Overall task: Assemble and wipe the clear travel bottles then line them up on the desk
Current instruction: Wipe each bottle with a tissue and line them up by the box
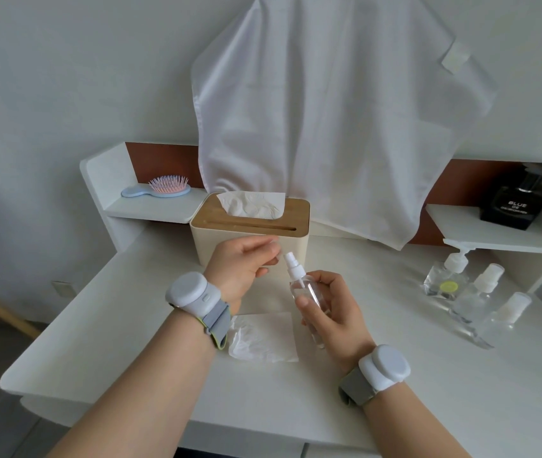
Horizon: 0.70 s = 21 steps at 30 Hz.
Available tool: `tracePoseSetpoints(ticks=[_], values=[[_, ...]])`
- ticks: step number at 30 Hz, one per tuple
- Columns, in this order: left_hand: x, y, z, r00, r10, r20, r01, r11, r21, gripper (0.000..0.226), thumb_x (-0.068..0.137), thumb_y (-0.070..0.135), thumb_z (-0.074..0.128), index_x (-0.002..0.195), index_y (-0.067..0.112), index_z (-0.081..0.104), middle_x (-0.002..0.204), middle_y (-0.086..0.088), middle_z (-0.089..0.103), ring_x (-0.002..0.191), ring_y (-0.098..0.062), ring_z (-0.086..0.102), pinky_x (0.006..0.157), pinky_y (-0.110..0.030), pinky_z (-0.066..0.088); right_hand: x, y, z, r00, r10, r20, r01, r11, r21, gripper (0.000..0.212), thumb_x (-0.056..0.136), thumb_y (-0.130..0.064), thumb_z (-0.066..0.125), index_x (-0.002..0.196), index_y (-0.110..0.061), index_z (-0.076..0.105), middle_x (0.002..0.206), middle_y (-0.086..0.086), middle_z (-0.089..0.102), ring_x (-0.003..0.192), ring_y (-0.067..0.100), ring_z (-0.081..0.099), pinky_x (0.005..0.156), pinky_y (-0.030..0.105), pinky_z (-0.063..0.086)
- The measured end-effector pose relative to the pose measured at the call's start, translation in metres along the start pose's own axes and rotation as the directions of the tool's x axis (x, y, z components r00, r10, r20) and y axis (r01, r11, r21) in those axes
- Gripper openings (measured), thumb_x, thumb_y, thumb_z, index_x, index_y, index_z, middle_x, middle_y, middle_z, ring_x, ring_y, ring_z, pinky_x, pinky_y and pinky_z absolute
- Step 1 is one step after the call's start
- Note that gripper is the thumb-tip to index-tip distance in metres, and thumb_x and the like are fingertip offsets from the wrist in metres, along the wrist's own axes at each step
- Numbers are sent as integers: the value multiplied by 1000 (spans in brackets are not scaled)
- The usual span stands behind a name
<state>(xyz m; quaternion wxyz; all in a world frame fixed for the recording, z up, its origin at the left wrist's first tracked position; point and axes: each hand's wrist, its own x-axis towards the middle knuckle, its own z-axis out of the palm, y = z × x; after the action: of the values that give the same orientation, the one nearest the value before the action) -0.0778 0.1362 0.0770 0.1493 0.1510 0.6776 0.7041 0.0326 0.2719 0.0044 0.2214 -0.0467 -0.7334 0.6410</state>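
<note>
Fingers [302, 300] of the right hand [335, 312] curl round a clear spray bottle [309, 295], tilted above the desk [131, 325]; a crumpled tissue [263, 337] lies under it; the left hand [240, 262] pinches something clear, blurred, by the nozzle [291, 264]; 3 assembled travel bottles [474, 292] stand right; tissue box [246, 233] behind.

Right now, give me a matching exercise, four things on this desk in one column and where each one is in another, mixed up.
Things:
1. hairbrush
2. black perfume bottle
3. spray bottle
4. loose tissue

Places:
A. flat on the desk below the hands
B. left shelf
C. held in the right hand
D. right shelf

Pairs: 1-B, 2-D, 3-C, 4-A
</note>
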Motion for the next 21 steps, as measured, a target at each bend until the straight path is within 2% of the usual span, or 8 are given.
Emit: tracePoseSetpoints(ticks=[6,9,12,16,21], values=[[-5,1,6,997,77,2,-77,995,68,16,87,17,68,100,25,72,91,3,75,80,-5,69,65,-14,51,0,0,1,1000,-5,-6,5,1000,0,28,75,-48,68,100,-42,56,89,-11,70,59,10,57,55,26,46],[-7,0,8,990,141,25,-143,970,196,17,89,17,66,103,24,72,93,-2,75,88,-15,69,76,-23,55,1,1,1,1000,-1,-21,1,1000,-3,27,76,-48,68,99,-42,56,90,-10,71,58,11,56,56,25,48],[-10,-2,12,978,203,44,-207,925,318,17,90,19,64,104,18,74,91,-3,75,88,-17,69,88,-35,54,1,4,0,999,1,-38,-1,1000,-6,28,78,-49,67,102,-37,57,85,-7,70,55,13,55,56,28,48],[-11,-3,16,958,282,47,-274,857,435,18,92,21,62,103,17,75,91,-7,73,88,-21,67,89,-38,51,3,9,-2,998,12,-60,-14,999,-39,31,81,-51,67,106,-35,57,83,4,70,52,15,56,57,43,52],[-11,-7,21,939,339,63,-323,801,504,21,93,22,60,109,17,73,91,-6,71,88,-21,67,86,-39,51,4,12,-3,997,12,-79,-15,999,-41,30,81,-51,68,104,-35,57,82,7,70,51,16,55,56,43,51]])
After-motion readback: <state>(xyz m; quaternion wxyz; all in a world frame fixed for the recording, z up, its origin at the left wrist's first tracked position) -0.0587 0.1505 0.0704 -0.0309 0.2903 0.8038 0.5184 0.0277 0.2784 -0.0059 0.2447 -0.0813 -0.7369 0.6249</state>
